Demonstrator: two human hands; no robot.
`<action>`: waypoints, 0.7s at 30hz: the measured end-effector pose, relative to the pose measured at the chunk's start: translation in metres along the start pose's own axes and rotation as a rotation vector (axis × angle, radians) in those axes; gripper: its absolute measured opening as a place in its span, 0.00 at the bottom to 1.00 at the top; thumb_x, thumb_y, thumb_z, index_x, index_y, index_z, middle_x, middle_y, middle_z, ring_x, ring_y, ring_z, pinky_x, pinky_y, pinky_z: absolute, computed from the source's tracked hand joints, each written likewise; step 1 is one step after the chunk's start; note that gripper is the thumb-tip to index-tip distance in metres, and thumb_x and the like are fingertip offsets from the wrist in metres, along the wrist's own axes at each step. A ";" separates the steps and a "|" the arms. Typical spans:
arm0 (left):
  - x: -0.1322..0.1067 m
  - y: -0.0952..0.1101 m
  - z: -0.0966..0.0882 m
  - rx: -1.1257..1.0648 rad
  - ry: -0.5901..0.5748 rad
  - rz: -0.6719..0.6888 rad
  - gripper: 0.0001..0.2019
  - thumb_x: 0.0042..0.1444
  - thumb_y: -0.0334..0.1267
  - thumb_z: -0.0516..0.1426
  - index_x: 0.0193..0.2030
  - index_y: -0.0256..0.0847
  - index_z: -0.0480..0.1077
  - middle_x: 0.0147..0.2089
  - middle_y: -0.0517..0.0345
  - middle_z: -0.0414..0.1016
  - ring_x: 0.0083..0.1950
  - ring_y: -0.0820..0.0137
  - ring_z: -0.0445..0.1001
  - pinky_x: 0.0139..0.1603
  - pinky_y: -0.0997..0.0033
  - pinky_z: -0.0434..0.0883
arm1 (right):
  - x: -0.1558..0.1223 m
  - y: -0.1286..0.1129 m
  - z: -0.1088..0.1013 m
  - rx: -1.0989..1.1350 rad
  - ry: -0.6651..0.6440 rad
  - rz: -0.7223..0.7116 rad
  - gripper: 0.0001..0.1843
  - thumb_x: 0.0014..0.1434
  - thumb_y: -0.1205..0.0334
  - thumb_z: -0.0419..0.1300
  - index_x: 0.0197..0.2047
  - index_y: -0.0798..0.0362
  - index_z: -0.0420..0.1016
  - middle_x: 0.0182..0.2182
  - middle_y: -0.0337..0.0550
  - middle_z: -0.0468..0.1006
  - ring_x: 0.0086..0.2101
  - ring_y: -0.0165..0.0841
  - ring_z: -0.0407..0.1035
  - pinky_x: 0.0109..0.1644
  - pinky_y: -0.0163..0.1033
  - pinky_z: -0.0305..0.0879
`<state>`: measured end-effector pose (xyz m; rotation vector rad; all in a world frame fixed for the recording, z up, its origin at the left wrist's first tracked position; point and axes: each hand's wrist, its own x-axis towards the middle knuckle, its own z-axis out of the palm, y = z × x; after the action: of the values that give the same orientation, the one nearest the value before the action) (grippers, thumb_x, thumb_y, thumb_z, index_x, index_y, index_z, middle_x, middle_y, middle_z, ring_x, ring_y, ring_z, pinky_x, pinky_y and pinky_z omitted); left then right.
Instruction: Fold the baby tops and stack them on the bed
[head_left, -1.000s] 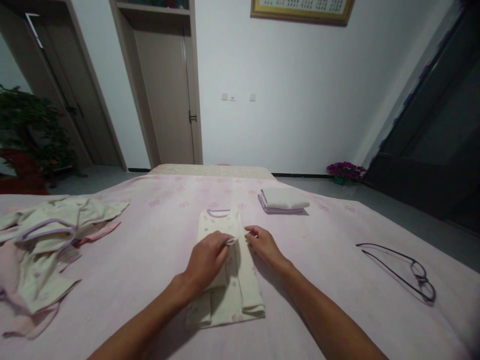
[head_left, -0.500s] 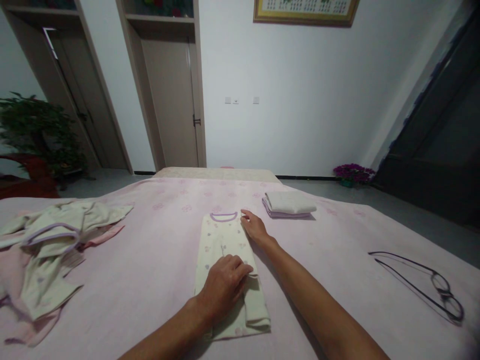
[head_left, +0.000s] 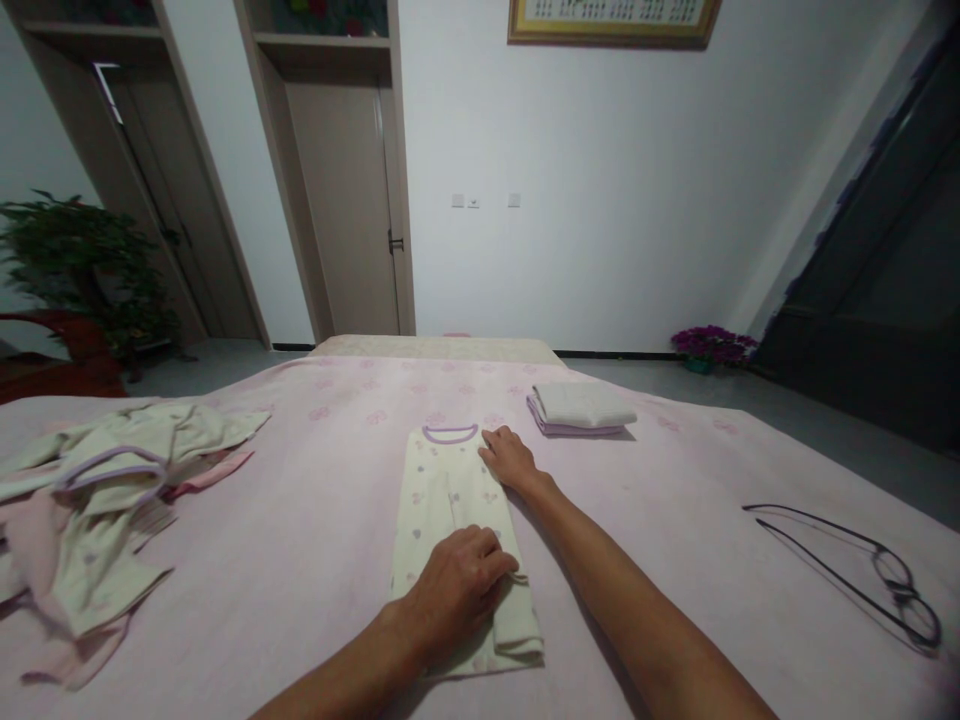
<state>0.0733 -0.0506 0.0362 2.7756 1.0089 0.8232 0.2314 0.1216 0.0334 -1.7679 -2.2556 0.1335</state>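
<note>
1. The left hand [head_left: 457,585] is nearest. It lies palm down on the near end of the shirt [head_left: 444,488], fingers spread and slightly curled, pressing the folded-in cloth flat. Its grip is apart and clamps nothing.
2. The shirt lies in the middle of the bed [head_left: 315,520], straight ahead. It is a narrow cream strip with both sides folded in, hem end near and lilac collar far.
3. The right hand [head_left: 511,460] rests flat on the shirt's far right corner, just beside the collar. Its fingers are laid out together. This grip is apart too, pinning the cloth rather than holding it.
4. I judge the step to be smoothing and holding down the lengthwise folds; no crosswise fold is made yet. Such a fold would call for both hands to pinch one end and lay it squarely over the other, edges matched.
5. Counted, near to far:
   - two hands
   - one shirt under them
   - one pair of glasses [head_left: 862,565] at the right, well apart
   - one loose pile [head_left: 105,490] at the left, of several cream and pink pieces whose number I cannot tell
   - one folded stack [head_left: 581,408] far right of the collar, seemingly two layers, white over lilac
</note>
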 end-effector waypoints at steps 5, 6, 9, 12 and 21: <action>-0.002 0.002 -0.010 -0.164 -0.110 -0.001 0.08 0.60 0.32 0.58 0.45 0.44 0.76 0.39 0.55 0.75 0.42 0.67 0.71 0.42 0.70 0.67 | -0.004 0.000 -0.004 -0.047 -0.005 -0.036 0.20 0.69 0.54 0.50 0.60 0.49 0.69 0.54 0.51 0.70 0.52 0.41 0.65 0.51 0.42 0.61; -0.002 0.002 -0.014 -0.221 -0.130 -0.021 0.08 0.60 0.34 0.59 0.45 0.44 0.77 0.39 0.56 0.75 0.43 0.67 0.72 0.44 0.70 0.67 | -0.005 0.000 -0.006 -0.051 -0.011 -0.044 0.20 0.68 0.54 0.51 0.59 0.49 0.69 0.53 0.51 0.70 0.51 0.41 0.65 0.52 0.42 0.62; -0.003 -0.003 -0.024 -0.403 -0.148 -0.135 0.09 0.63 0.36 0.56 0.47 0.44 0.77 0.40 0.57 0.78 0.43 0.69 0.74 0.46 0.71 0.69 | -0.014 -0.005 -0.016 -0.060 -0.010 -0.065 0.18 0.68 0.56 0.51 0.57 0.50 0.71 0.52 0.51 0.72 0.51 0.42 0.66 0.53 0.43 0.61; -0.003 -0.014 -0.035 -0.462 -0.104 -0.260 0.12 0.65 0.37 0.53 0.49 0.41 0.77 0.42 0.55 0.79 0.42 0.69 0.75 0.46 0.71 0.69 | -0.033 -0.014 -0.024 -0.056 0.019 -0.094 0.20 0.69 0.57 0.50 0.61 0.50 0.68 0.56 0.52 0.71 0.54 0.42 0.65 0.57 0.45 0.60; -0.017 -0.048 -0.062 -0.267 -0.073 -0.395 0.13 0.64 0.39 0.52 0.47 0.41 0.78 0.41 0.55 0.80 0.38 0.68 0.75 0.41 0.71 0.69 | -0.102 -0.030 -0.014 -0.011 0.021 -0.416 0.24 0.68 0.56 0.52 0.64 0.55 0.65 0.65 0.55 0.64 0.63 0.42 0.58 0.66 0.48 0.54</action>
<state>0.0031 -0.0303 0.0694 2.2638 1.2706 0.7289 0.2294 0.0142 0.0382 -1.2598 -2.5518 0.0192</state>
